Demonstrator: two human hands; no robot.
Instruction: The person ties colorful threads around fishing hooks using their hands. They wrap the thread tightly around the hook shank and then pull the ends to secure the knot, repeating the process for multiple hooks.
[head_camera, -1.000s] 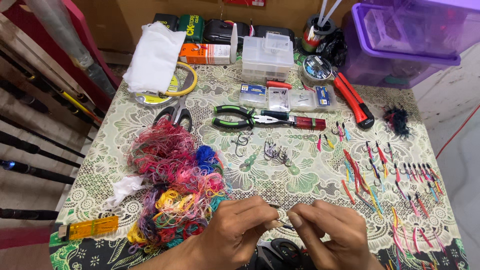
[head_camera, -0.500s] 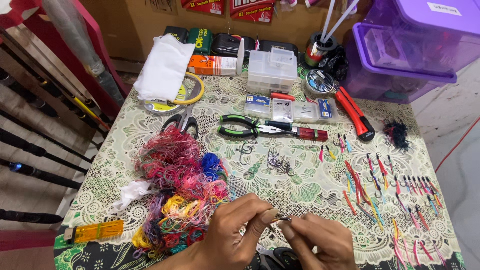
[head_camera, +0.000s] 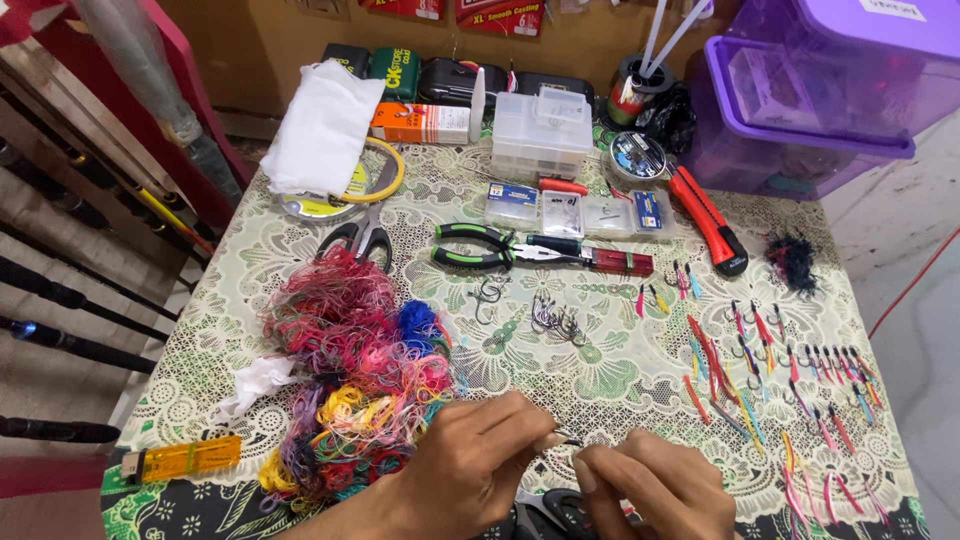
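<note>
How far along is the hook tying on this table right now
Done, it seems: rows of hooks dressed with coloured thread lie at the table's right. In hand: the left hand and right hand pinch a small hook between their fingertips. Left: a cluster of bare hooks waits mid-table, beside a large tangle of coloured thread.

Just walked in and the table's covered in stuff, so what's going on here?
A person sits at a table with a patterned cloth, both hands close together at the near edge. The left hand and right hand pinch something small between their fingertips, too tiny to identify. A tangle of coloured thread lies beside the left hand. Loose hooks, pliers, scissors and rows of finished hooks with coloured tails lie farther out.
</note>
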